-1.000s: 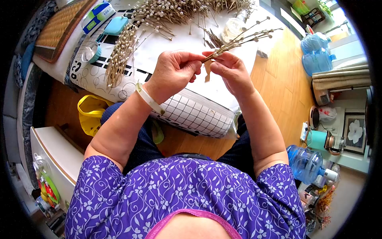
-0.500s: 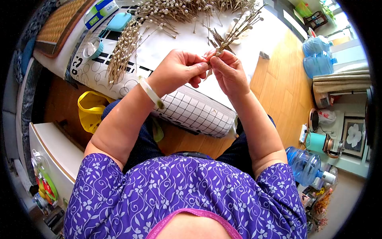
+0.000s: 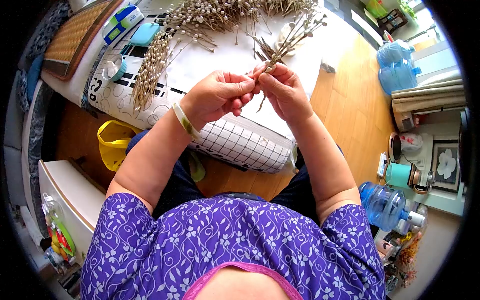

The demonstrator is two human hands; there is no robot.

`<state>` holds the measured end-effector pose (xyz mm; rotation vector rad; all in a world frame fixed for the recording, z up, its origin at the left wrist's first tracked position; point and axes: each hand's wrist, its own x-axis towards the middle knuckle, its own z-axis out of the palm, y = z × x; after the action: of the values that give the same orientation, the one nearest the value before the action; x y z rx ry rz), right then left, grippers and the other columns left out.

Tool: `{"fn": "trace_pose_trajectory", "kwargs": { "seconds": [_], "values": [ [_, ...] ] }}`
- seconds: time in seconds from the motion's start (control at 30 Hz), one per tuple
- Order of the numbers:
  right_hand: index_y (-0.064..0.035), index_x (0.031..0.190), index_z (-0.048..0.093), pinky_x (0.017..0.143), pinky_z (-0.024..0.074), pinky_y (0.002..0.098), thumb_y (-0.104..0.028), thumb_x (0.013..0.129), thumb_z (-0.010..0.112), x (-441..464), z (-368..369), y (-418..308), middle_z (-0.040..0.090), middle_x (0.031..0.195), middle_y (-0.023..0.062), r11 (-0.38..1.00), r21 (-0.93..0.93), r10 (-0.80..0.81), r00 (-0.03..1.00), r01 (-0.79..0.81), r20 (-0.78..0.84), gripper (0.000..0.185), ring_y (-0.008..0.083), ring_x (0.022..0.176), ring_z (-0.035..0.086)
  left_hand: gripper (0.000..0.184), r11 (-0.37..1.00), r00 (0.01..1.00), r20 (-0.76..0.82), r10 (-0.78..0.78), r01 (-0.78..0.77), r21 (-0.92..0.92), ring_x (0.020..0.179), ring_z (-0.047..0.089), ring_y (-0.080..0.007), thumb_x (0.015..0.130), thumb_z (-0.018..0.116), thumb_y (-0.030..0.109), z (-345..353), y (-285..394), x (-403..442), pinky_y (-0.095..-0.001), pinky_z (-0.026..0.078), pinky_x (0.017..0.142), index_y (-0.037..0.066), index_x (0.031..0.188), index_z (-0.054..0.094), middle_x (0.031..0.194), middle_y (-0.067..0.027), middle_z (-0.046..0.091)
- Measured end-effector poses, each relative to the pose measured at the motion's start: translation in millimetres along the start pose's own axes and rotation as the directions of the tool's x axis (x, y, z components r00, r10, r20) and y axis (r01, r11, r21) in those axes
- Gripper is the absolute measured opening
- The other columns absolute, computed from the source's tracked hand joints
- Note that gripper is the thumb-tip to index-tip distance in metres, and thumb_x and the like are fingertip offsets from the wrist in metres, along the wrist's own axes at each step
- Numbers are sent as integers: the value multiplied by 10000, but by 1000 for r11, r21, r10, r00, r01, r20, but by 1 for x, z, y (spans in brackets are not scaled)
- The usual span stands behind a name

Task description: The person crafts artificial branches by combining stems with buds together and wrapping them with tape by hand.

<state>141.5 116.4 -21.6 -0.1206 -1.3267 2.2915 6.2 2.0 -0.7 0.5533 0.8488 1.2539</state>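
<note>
A small bunch of budded stems slants up and right from between my two hands. My right hand pinches the bunch near its lower part. Pressed against it at the stems' base, my left hand is closed in a pinch, its fingertips partly hidden. A thin brown end hangs below the fingers. On the white tabletop, a long bundle of budded stems lies to the left, and a large pile of them spreads at the back. Short dark stems lie behind my right hand.
A blue case, a round teal-rimmed container and a blue-green packet sit at the table's left. A yellow basket stands below left. Water bottles are at the right.
The bunch now leans further right than half a second ago. The brown strip seen hanging from it a second ago now looks narrow and twisted. Both hands remain closed together.
</note>
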Motion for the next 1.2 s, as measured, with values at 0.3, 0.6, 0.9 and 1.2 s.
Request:
{"fn": "trace_pose_trajectory", "kwargs": {
  "seconds": [0.3, 0.6, 0.9, 1.2],
  "values": [
    [-3, 916, 603, 581, 445, 221, -130, 783, 630, -2, -2, -1, 597, 746, 39, 984, -139, 106, 994, -110, -34, 186, 95, 644, 540, 173, 996, 995, -84, 48, -41, 81, 441, 479, -22, 840, 547, 172, -8, 6, -3, -155, 425, 408, 9, 818, 600, 624, -8, 544],
    [-8, 837, 623, 469, 370, 165, -122, 786, 627, -1, 4, 0, 581, 676, 3, 957, -270, 63, 983, -109, -173, 125, 42, 562, 488, 136, 901, 929, -253, 271, -153, 406, 479, 505, -70, 821, 560, 96, 2, 4, 0, -191, 455, 438, -31, 808, 606, 638, -42, 565],
    [-10, 809, 619, 523, 392, 186, -62, 764, 637, -5, 16, 2, 566, 676, 14, 979, -188, 13, 938, -83, -347, 71, 66, 583, 484, 94, 431, 781, -64, 621, -273, 860, 514, 513, -50, 798, 596, 65, 0, -12, 10, -175, 428, 465, -27, 805, 612, 630, -33, 588],
    [-3, 742, 584, 492, 373, 171, -69, 775, 593, -7, 18, 1, 532, 612, -2, 969, -226, 12, 939, -95, -343, 74, 50, 534, 463, 85, 522, 806, -108, 582, -269, 809, 517, 512, -44, 786, 613, 70, 2, -11, 10, -170, 424, 466, -15, 781, 616, 621, -20, 585]
  ]
}}
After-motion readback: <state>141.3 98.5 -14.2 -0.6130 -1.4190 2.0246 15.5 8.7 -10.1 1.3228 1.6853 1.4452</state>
